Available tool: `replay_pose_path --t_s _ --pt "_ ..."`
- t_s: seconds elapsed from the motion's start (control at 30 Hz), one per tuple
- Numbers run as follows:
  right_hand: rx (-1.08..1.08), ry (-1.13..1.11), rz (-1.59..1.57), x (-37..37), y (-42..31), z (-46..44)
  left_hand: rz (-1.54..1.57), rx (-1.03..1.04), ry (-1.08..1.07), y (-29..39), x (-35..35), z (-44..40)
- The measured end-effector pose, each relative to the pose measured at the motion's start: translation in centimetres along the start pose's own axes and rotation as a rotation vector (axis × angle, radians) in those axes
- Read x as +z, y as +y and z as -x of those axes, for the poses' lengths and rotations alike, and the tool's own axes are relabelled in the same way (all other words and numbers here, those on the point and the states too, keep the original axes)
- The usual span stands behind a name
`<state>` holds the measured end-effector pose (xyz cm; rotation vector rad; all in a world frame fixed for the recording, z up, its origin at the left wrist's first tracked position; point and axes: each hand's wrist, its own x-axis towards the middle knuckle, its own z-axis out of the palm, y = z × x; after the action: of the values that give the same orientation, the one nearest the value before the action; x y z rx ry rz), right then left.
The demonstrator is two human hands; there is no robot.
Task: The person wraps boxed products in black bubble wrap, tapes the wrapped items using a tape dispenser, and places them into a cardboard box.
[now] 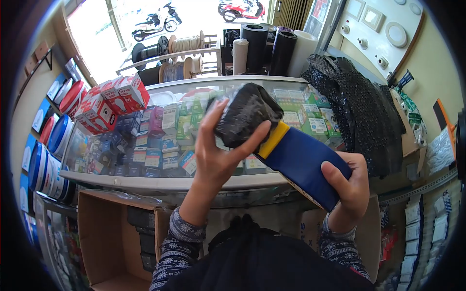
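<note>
My left hand grips a bundle wrapped in shiny black plastic, fingers and thumb around its lower side. A long dark blue box with a yellow end slants down to the right, its lower end clasped in my right hand. The yellow end meets the bundle's lower right side. Whether part of the bundle sits inside the box cannot be made out. Both things are held above the front of a glass display counter.
Red and white boxes stack on the counter's left, black bubble wrap drapes over its right. Behind are cable spools and upright rolls. An open cardboard box with dark packs stands below left; lidded buckets line the left.
</note>
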<state>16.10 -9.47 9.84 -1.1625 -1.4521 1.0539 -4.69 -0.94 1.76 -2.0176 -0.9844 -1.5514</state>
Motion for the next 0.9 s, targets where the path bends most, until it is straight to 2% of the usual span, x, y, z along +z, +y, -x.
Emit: replay_pose_path --t_s 0.1,0.33,0.4,0.53,0.63,0.73,0.77,0.9 --pt "-0.090 0.007 0.119 1.0 -1.4 -0.4 -0.056 0.043 0.107 -1.2 0.2 -0.7" --pt "-0.313 0.004 0.493 2.4 -2.7 -0.9 -0.117 0.111 0.145 -1.5 -0.3 -2.2" --pt "-0.356 0.096 0.583 2.7 -1.5 -2.9 0.374 -0.115 0.201 -0.8 -0.1 -2.7" --pt "-0.465 0.350 0.509 2.2 1.2 -5.3 -0.028 -0.032 0.150 -3.1 1.5 -2.3" --pt "-0.434 0.385 0.859 0.7 3.8 -7.4 0.381 -0.444 0.179 -3.5 2.4 -1.5" --pt "-0.384 0.386 1.159 0.0 8.8 -9.4 0.648 -0.731 0.226 -3.0 2.3 -1.6" --pt "-0.371 0.387 1.190 -0.1 10.2 -9.8 0.653 -0.789 0.199 -2.7 2.2 -1.6" --pt "-0.370 0.391 1.306 -0.8 14.3 -10.4 1.074 -1.150 0.289 -3.1 2.6 -0.2"
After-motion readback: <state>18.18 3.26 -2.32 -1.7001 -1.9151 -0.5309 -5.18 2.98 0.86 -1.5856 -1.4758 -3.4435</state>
